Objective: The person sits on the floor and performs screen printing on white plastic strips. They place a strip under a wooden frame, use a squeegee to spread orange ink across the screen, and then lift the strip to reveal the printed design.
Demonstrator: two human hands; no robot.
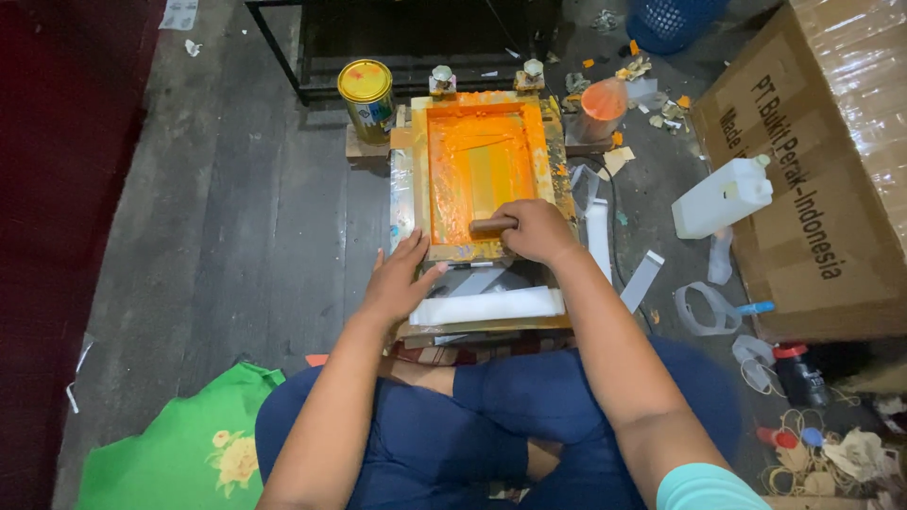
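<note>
At the near edge of the orange printing frame [477, 175], right hand [539, 229] fingers clamped on the squeegee [491, 227], left hand [402, 279] fingers spread flat steadying it: best held level with even pressure

Dim, even light; soft edges

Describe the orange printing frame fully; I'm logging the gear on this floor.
The printing frame is a rectangular wooden screen lying flat on a low stand, smeared with wet orange ink, paler at the mesh's centre. Two clamps hold its far edge. The left hand presses its near-left corner; the right hand grips a wooden squeegee on it.
</note>
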